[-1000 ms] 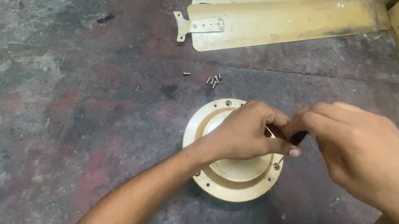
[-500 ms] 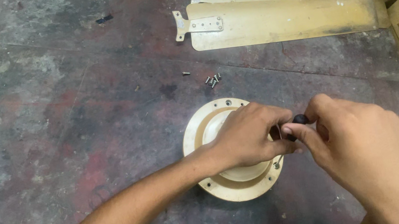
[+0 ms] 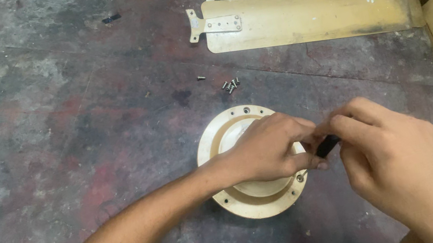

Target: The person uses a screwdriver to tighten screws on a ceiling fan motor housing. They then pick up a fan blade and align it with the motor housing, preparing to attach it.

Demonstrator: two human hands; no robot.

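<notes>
While the left forearm came in from the lower left of the frame, the left hand lay curled over the round cream fan motor housing at centre, fingers bent and pressing down on its domed top, thumb side turned toward the right rim. Housing sat flat on the stained, dark work surface.

Right of that, at the housing's right edge, a small dark tool handle showed between the two hands. Left fingertips touched it; the right hand was closed round it in a pinch, thumb and forefinger tight. Tip of the tool hidden; could not tell what it met, though a screw head sat on the flange just below.

Upper centre: loose screws in a small cluster, well apart from the housing. Upper right: two cream fan blades with metal brackets, against a wooden wall.

Judgement: work of this sort wants the left hand bearing down firmly so the housing cannot spin, and the tool kept square to the screw, not tilted.
</notes>
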